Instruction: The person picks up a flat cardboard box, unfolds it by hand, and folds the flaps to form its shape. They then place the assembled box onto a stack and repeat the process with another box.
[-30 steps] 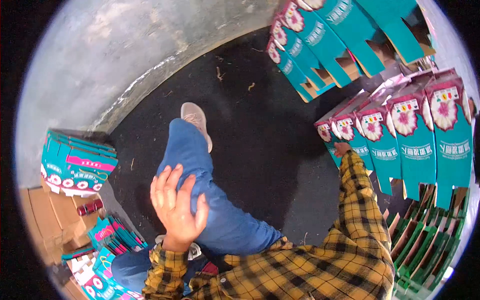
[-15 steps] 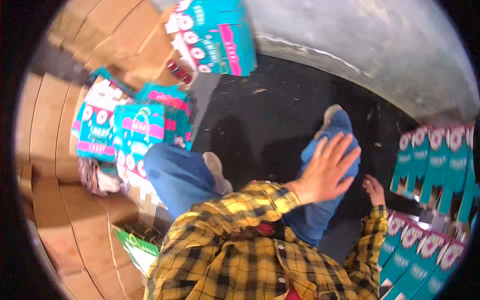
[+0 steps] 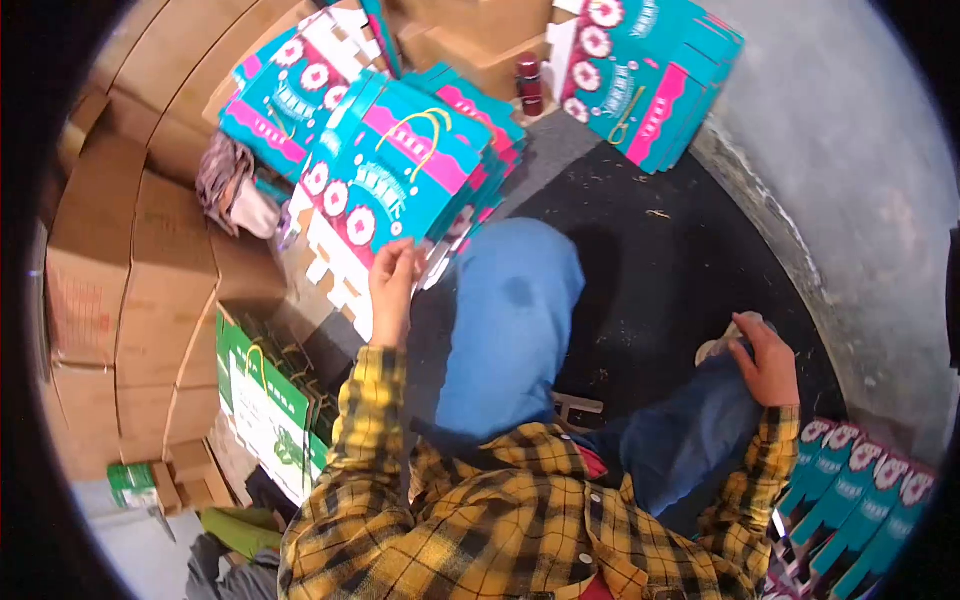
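Your right hand (image 3: 768, 362) is above your right knee, thumb apart from loosely bent fingers, with nothing visible in it. Your left hand (image 3: 393, 285) has its fingers bent and the tips drawn together at the near edge of the stack of teal cartons (image 3: 420, 150) in front of you; you cannot tell from this view whether they pinch the cardboard. The cartons lie flat, one on another, a yellow cord handle (image 3: 412, 128) on the top one. To the left of your left sleeve, green-and-white cartons (image 3: 270, 405) stand packed together, and at lower right a row of teal boxes (image 3: 862, 490) stands side by side, their contents out of sight. Past the stack lies another teal pile (image 3: 285, 100), with a crumpled cloth (image 3: 226, 182) beside it. Farther off, a dark red bottle (image 3: 529, 85) stands near a teal bundle (image 3: 655, 95) by the grey wall (image 3: 845, 120). Large brown boxes (image 3: 90, 285) line the left side; you cannot see inside them.
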`<action>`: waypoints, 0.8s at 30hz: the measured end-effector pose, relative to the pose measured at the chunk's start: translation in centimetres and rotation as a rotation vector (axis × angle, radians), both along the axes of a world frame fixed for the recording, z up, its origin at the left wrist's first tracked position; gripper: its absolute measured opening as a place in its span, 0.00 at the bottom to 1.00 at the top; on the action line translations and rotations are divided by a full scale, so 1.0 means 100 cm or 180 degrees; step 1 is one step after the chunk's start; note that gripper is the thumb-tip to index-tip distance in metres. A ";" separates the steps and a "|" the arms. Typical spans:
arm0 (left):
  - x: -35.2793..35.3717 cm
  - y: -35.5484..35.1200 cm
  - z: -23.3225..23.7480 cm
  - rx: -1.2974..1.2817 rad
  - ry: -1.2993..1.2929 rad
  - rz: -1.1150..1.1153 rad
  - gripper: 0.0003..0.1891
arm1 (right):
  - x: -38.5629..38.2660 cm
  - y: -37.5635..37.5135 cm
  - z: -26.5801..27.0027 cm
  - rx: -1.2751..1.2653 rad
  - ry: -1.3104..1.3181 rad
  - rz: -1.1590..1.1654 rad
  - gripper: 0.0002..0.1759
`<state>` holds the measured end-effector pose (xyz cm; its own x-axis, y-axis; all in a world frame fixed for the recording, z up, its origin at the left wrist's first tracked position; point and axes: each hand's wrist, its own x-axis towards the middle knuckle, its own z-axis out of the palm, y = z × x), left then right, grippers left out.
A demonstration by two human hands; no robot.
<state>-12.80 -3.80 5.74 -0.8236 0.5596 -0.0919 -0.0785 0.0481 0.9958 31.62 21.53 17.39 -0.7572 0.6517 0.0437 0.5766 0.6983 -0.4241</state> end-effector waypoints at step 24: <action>-0.093 0.005 -0.193 0.2352 -0.3227 0.1876 0.19 | -0.003 -0.001 -0.012 0.0076 -0.0973 -0.0618 0.21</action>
<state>-22.10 -3.31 -13.58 -0.7052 0.3367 -0.6239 -0.5999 -0.7525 0.2719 31.34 21.44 16.19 -0.5997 0.7863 -0.1486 0.7972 0.5709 -0.1966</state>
